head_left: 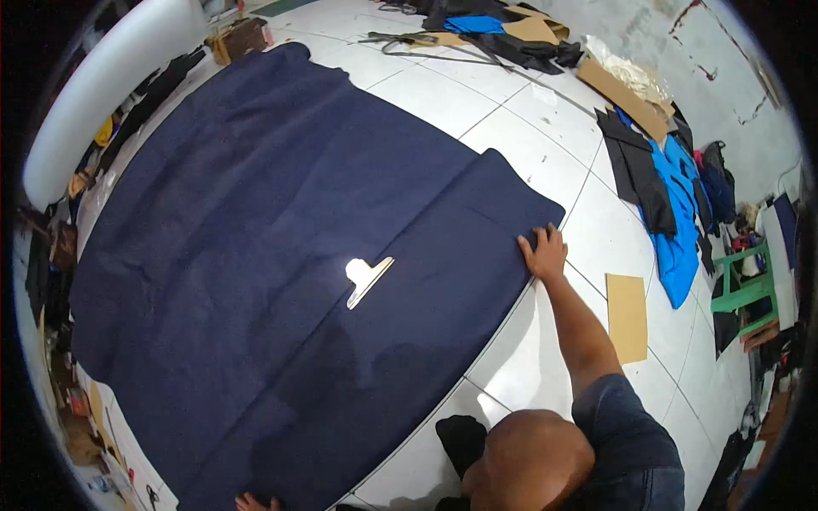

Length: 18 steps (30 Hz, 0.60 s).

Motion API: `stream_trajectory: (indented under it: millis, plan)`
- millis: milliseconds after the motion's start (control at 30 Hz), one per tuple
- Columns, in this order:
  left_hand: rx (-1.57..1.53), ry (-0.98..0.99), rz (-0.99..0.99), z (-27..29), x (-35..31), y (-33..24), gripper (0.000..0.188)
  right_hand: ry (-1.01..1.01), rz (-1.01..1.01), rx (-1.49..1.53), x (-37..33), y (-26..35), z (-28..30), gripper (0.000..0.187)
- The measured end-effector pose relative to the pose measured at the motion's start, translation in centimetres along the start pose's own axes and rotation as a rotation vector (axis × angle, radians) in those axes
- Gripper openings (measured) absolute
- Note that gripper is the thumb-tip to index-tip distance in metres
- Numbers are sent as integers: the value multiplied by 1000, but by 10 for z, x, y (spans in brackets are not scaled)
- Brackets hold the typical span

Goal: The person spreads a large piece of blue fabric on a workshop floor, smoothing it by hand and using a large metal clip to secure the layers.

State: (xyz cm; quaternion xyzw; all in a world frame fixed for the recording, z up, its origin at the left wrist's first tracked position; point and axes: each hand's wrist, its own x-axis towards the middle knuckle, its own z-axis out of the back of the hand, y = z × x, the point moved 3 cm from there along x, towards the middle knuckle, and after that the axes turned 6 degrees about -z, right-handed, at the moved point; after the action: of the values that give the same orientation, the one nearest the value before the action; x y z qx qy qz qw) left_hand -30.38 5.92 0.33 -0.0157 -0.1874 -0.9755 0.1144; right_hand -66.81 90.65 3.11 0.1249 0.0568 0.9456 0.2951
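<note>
A large navy-blue cloth [256, 196] is spread over the white tiled floor, with a long fold or overlapping edge running diagonally across it. Near its middle, on that line, rests a shiny metal piece shaped like a wide bulldog clip [371, 279]; neither hand touches it. My right hand [545, 252] lies on the cloth's right edge near the corner, thumb and fingers apart. Only the fingers of my left hand [256, 502] show at the bottom edge, spread on the cloth's near end; the rest is cut off.
A tan cardboard sheet [627, 317] lies right of my forearm. Beyond it are bright blue and black fabric pieces [673, 221] and a green plastic stool [750, 289]. Cut scraps [477, 25] lie at the back. A white curved surface [119, 85] stands at the far left.
</note>
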Motion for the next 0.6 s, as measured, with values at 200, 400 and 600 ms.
stream_trajectory:
  millis: [200,400,600]
  plan:
    - [-496,752,-186,151,183,-130,76,90,216,69,96,65,-8,57]
    - [-452,786,-351,159,238,-178,95,212,63,111,163,133,-37,63]
    - [-535,848,-182,128,238,-201,99,385,19,-6,171,147,-72,62]
